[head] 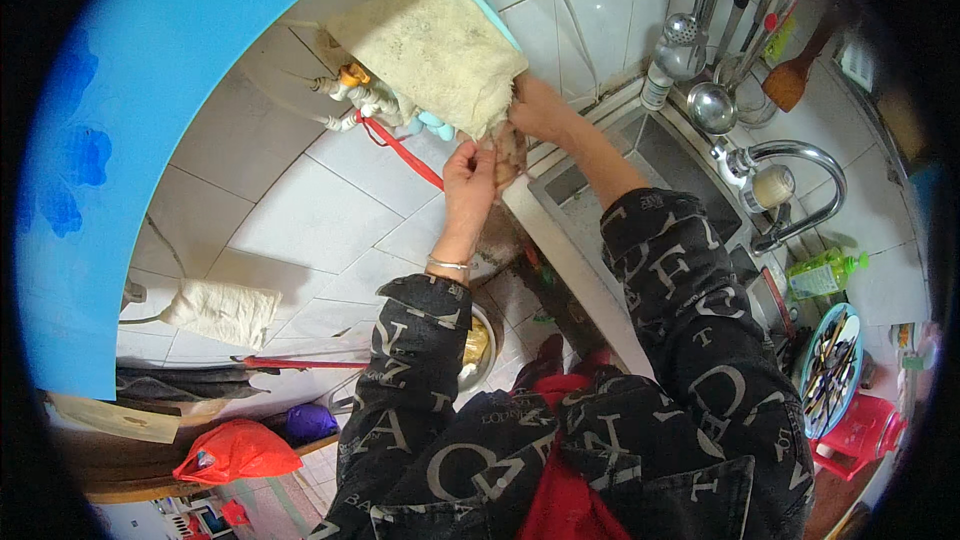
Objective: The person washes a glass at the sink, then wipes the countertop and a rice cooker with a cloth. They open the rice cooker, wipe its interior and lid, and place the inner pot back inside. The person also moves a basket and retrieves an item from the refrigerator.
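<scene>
A worn cream cloth (435,45) hangs at the upper middle, over a light-blue plastic edge (480,4). My left hand (470,172) is raised below the cloth's lower corner, its thumb and fingers pinched together beside a thin, translucent brownish thing (511,154); what that is cannot be told. My right hand (536,111) is at the cloth's right-hand corner, its fingers partly hidden behind the cloth and the thin thing. A red strap (401,154) and light-blue rounded pieces (433,125) hang just left of my hands.
A metal sink (600,187) lies to the right, with a curved chrome faucet (832,172). Ladles (711,106) and a wooden spatula (787,82) stand behind it. Green bottle (817,274) and chopsticks basin (806,420) are at far right. White pipe fittings (367,99) protrude from the left wall.
</scene>
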The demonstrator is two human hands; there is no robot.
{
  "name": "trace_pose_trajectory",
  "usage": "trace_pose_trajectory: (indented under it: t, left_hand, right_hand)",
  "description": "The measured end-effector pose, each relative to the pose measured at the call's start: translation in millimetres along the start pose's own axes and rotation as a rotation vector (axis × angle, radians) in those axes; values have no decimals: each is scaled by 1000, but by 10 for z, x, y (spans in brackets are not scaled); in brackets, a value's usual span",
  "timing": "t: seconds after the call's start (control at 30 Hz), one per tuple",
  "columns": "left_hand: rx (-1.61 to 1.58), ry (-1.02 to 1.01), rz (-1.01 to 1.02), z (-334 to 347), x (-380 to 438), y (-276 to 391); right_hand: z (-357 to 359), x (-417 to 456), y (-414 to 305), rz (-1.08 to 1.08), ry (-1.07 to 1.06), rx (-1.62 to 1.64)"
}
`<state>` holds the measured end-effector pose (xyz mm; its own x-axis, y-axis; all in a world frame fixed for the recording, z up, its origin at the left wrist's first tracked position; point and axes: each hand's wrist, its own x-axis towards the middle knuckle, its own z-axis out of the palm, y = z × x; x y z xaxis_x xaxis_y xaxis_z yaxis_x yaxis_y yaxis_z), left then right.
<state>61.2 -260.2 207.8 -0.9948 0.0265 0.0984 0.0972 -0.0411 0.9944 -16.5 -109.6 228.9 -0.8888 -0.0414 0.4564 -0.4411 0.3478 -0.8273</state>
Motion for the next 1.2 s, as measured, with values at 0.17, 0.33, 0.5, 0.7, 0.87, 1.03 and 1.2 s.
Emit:
trace_pose_trajectory:
  t: [0.17, 0.33, 0.5, 0.7, 0.87, 1.03, 1.2]
  left_hand:
    - [36, 4, 45, -250, 63, -275]
    - [73, 43, 158, -228, 203, -501]
    - [115, 17, 298, -255, 268, -405]
    - [-189, 57, -37, -262, 222, -329]
    - [-85, -11, 23, -301, 312, -433]
    - [61, 11, 147, -386, 295, -573]
    - [91, 90, 168, -442, -27, -494]
  right_hand:
    - [-94, 30, 181, 73, -428, 390]
    - [130, -43, 582, -134, -226, -64]
    - [144, 223, 87, 255, -40, 80]
    - [425, 427, 763, 517, -332, 488]
    - [32, 138, 640, 28, -479, 99]
    - [-124, -456, 22, 183, -81, -340]
    - [-318, -2028, 50, 166, -340, -401]
